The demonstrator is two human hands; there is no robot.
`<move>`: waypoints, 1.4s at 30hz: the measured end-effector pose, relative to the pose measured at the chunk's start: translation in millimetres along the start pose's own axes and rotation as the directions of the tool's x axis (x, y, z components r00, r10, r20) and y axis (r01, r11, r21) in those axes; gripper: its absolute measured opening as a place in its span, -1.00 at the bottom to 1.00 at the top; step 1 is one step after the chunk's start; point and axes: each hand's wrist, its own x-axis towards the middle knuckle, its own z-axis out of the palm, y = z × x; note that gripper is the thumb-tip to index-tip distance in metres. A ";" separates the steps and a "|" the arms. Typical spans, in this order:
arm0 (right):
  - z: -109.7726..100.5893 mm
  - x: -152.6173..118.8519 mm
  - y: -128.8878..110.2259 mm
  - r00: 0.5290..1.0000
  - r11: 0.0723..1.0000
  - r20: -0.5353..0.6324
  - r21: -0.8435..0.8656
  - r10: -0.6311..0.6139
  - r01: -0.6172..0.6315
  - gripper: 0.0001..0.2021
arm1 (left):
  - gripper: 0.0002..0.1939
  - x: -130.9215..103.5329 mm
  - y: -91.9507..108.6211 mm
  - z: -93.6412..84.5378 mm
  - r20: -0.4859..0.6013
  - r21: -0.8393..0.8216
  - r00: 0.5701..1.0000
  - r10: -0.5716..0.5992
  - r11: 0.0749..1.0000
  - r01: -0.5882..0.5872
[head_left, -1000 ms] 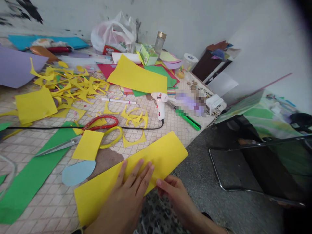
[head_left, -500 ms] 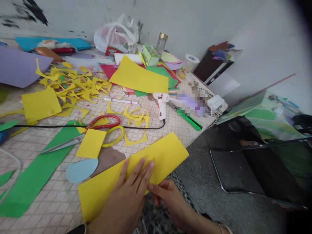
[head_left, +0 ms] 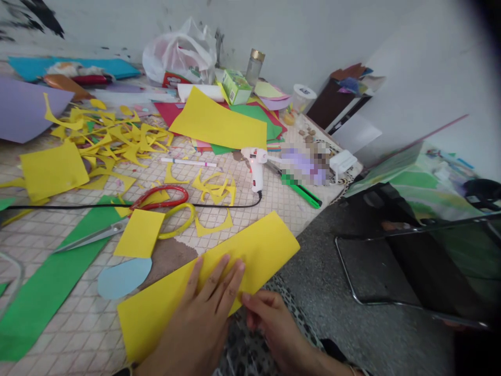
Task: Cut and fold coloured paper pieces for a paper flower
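A long yellow sheet of craft paper (head_left: 266,245) lies at a slant along the table's near edge, its right part reaching past the edge. My left hand (head_left: 203,308) rests flat on it, fingers stretched out and slightly apart. At the sheet's near edge, my right hand (head_left: 274,318) is closed, thumb and forefinger pinching that edge. Just beyond are scissors (head_left: 117,227) with one red and one yellow handle, partly covered by a small yellow square (head_left: 140,233). A light blue rounded cutout (head_left: 124,278) lies left of the sheet.
A white glue gun (head_left: 256,172) with a black cord (head_left: 78,207) lies beyond the sheet, near a green utility knife (head_left: 303,192). Yellow scraps (head_left: 117,136) and a green strip (head_left: 50,292) cover the left side. A metal-framed chair (head_left: 352,282) stands right of the table.
The view has shifted slightly, so the table things sit a little further left. My left hand stays flat on the yellow sheet, and my right hand keeps its pinch at the edge.
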 end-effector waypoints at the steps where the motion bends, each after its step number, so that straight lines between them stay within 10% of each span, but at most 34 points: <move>1: -2.8 -0.9 -0.5 0.999 1.000 -0.033 0.020 -0.020 0.020 -0.53 | -0.45 0.1 -0.1 -0.2 -0.001 0.002 1.000 0.001 1.000 -0.001; 9: 0.3 2.1 -6.5 0.998 0.998 0.031 -0.019 0.057 -0.056 -0.56 | -0.50 -1.2 1.1 1.2 0.020 0.038 1.000 0.002 0.999 -0.003; 19: -40.1 8.5 -26.9 0.978 0.993 -0.190 0.070 -0.082 0.097 -0.53 | -0.42 0.8 2.2 -2.1 0.001 0.040 1.000 -0.029 0.999 0.029; 27: -17.9 8.4 -22.8 0.999 0.999 -0.029 -0.020 -0.035 0.035 -0.50 | -0.39 0.8 -1.8 1.0 0.020 0.002 1.000 0.008 1.000 -0.008; 37: -88.5 30.7 -53.4 0.932 0.977 -0.310 0.040 -0.189 0.211 -0.60 | -0.41 1.4 -0.1 -2.8 0.010 0.012 1.000 -0.020 1.000 0.020; 42: -79.4 22.3 -45.6 0.981 0.994 -0.168 0.018 -0.099 0.104 -0.50 | -0.44 3.8 0.3 -7.2 0.011 0.014 0.999 -0.035 0.999 0.035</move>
